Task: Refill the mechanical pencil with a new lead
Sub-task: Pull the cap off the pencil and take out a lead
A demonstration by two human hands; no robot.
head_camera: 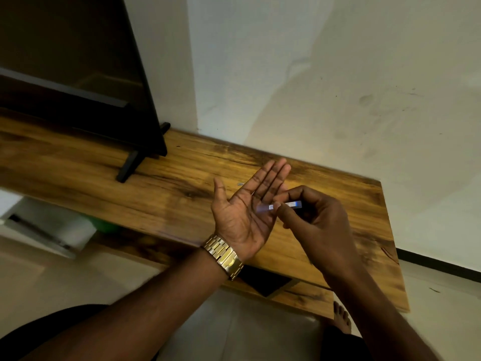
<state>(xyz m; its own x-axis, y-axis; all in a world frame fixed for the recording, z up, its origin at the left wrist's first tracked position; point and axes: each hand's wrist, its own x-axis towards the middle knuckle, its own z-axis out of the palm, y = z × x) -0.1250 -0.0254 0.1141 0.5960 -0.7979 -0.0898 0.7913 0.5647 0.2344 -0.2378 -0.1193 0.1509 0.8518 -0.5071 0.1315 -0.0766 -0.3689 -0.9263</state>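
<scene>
My left hand (pixel 244 212) is held flat with the palm up and the fingers straight, above the wooden table (pixel 166 194). A gold watch sits on that wrist. My right hand (pixel 315 220) grips a small blue and clear lead case (pixel 283 205), tilted with its clear end over the left palm. The case is blurred. A tiny pale object (pixel 239 183) lies on the table just behind the left hand; I cannot tell what it is. No mechanical pencil shows in view.
A black TV screen (pixel 78 74) on black feet stands at the back left of the table. A white wall rises behind. Pale floor tiles lie below, with my bare foot (pixel 342 317) near the table's right front edge.
</scene>
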